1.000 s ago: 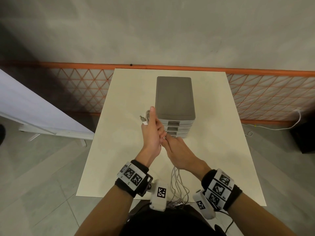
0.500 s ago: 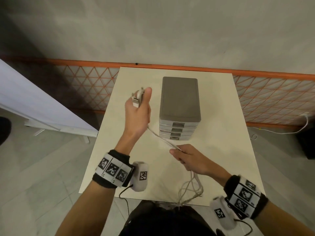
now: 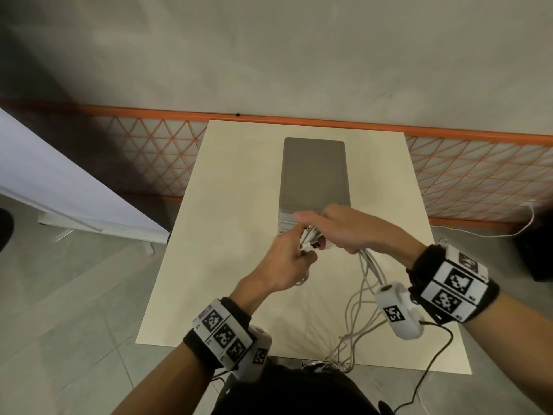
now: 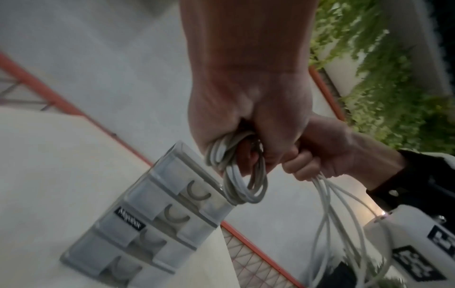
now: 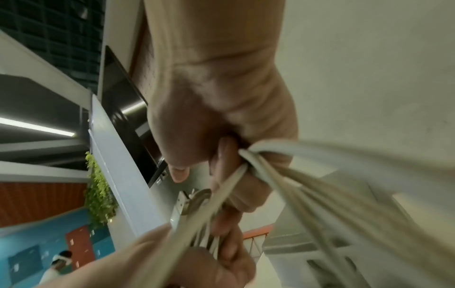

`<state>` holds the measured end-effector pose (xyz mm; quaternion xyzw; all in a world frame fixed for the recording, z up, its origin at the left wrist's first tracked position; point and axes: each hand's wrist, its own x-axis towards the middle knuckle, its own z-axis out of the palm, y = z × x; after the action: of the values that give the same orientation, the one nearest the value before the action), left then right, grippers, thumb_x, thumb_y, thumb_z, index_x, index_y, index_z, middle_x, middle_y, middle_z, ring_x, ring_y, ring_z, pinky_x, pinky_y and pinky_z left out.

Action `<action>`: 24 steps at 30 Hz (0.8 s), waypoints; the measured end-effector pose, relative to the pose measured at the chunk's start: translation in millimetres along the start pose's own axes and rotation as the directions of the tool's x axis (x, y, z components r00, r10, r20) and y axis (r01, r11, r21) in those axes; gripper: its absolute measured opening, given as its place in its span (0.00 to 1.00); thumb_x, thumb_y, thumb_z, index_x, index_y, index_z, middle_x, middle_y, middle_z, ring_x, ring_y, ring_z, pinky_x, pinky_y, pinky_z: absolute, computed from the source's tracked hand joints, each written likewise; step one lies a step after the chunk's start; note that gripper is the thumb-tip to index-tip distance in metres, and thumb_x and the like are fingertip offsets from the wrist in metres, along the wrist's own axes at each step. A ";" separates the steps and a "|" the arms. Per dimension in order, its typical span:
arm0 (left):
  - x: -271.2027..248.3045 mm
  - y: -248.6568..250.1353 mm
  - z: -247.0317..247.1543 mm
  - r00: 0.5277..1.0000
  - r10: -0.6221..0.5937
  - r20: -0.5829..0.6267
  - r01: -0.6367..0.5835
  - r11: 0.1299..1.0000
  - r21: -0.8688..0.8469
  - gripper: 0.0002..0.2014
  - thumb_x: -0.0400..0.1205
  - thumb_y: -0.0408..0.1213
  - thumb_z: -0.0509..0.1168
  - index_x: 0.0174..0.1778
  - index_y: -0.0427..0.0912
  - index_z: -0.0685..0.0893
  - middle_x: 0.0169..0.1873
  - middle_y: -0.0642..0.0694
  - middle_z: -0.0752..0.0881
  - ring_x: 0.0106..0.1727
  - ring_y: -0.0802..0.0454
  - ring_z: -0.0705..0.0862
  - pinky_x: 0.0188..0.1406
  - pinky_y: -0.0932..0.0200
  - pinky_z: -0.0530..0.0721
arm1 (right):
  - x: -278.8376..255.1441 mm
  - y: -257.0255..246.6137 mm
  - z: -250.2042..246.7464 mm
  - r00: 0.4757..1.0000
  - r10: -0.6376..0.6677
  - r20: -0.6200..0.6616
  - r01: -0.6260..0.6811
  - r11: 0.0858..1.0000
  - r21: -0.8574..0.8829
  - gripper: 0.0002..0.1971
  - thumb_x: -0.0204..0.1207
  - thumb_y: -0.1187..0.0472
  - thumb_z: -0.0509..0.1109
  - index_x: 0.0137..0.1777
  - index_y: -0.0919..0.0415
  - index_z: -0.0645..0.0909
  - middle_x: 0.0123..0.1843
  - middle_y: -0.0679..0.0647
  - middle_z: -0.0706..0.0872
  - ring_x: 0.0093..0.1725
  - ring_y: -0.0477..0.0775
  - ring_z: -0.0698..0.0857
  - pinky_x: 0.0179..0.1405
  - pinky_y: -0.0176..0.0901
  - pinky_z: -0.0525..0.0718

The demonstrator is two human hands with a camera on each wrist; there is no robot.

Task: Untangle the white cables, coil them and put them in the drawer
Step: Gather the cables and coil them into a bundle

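Observation:
My left hand point(image 3: 288, 257) grips a small coil of white cable point(image 4: 237, 175) just in front of the grey drawer unit point(image 3: 314, 175). A USB plug point(image 3: 314, 244) sticks out between the two hands. My right hand point(image 3: 341, 232) meets the left from the right, fingers curled round the loose white strands point(image 3: 366, 265). These strands hang down and trail in a tangle point(image 3: 350, 333) to the table's front edge. In the left wrist view all the drawers point(image 4: 160, 224) are closed. In the right wrist view the strands point(image 5: 283, 171) run blurred past my fingers point(image 5: 222, 155).
The drawer unit stands mid-table on a cream table point(image 3: 233, 235) with bare surface to its left and right. An orange mesh barrier point(image 3: 466, 175) runs behind the table. A white board point(image 3: 59, 190) leans at left. Another white cable point(image 3: 493, 232) lies on the floor at right.
My left hand, raised far out to the left with the cable end half a second ago, has come back to the right hand. The right hand has risen toward the drawer unit.

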<state>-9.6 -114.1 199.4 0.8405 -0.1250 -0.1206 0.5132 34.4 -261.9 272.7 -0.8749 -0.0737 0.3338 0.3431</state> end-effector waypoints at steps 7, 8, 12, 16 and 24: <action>1.5 4.9 6.7 0.976 -0.185 0.114 0.211 0.931 -0.297 0.10 0.86 0.23 0.56 0.49 0.35 0.83 0.40 0.39 0.88 0.25 0.67 0.81 0.20 0.75 0.70 | 20.2 9.6 21.2 0.949 -0.197 -0.248 0.056 0.876 -0.480 0.40 0.66 0.20 0.60 0.28 0.63 0.76 0.21 0.51 0.81 0.22 0.52 0.79 0.24 0.44 0.78; 1.3 5.0 6.9 0.977 -0.186 0.102 0.209 0.925 -0.318 0.10 0.86 0.22 0.56 0.51 0.35 0.83 0.40 0.39 0.89 0.30 0.67 0.85 0.23 0.76 0.73 | 23.5 13.2 23.5 0.933 -0.245 -0.262 0.068 0.839 -0.541 0.41 0.67 0.19 0.56 0.31 0.62 0.79 0.24 0.53 0.83 0.25 0.54 0.81 0.26 0.46 0.80; 3.1 0.8 14.2 0.964 -0.247 0.101 0.263 0.814 -0.518 0.09 0.86 0.22 0.56 0.47 0.33 0.81 0.29 0.42 0.81 0.34 0.46 0.88 0.43 0.47 0.89 | 39.0 27.7 22.4 0.886 -0.393 -0.246 0.183 0.784 -0.594 0.38 0.76 0.24 0.46 0.28 0.57 0.73 0.25 0.53 0.78 0.26 0.57 0.79 0.28 0.49 0.77; 5.2 5.3 15.5 0.938 -0.318 0.139 0.338 0.746 -0.574 0.17 0.88 0.25 0.55 0.33 0.43 0.71 0.22 0.50 0.66 0.20 0.56 0.64 0.20 0.59 0.70 | 50.7 30.9 18.2 0.863 -0.459 -0.209 0.247 0.746 -0.618 0.35 0.79 0.28 0.46 0.25 0.56 0.68 0.23 0.53 0.74 0.25 0.59 0.77 0.26 0.47 0.73; 7.3 4.7 4.6 0.933 -0.308 0.186 0.357 0.737 -0.574 0.12 0.90 0.40 0.54 0.41 0.41 0.72 0.26 0.50 0.65 0.23 0.54 0.58 0.23 0.60 0.57 | 51.0 27.9 5.8 0.863 -0.484 -0.144 0.325 0.752 -0.573 0.31 0.86 0.38 0.49 0.22 0.50 0.64 0.22 0.50 0.73 0.23 0.52 0.72 0.27 0.45 0.67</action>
<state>-4.7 -122.5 200.9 0.6381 0.0519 -0.2763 0.7168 67.1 -261.5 224.2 -0.9356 -0.3026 0.0882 0.1594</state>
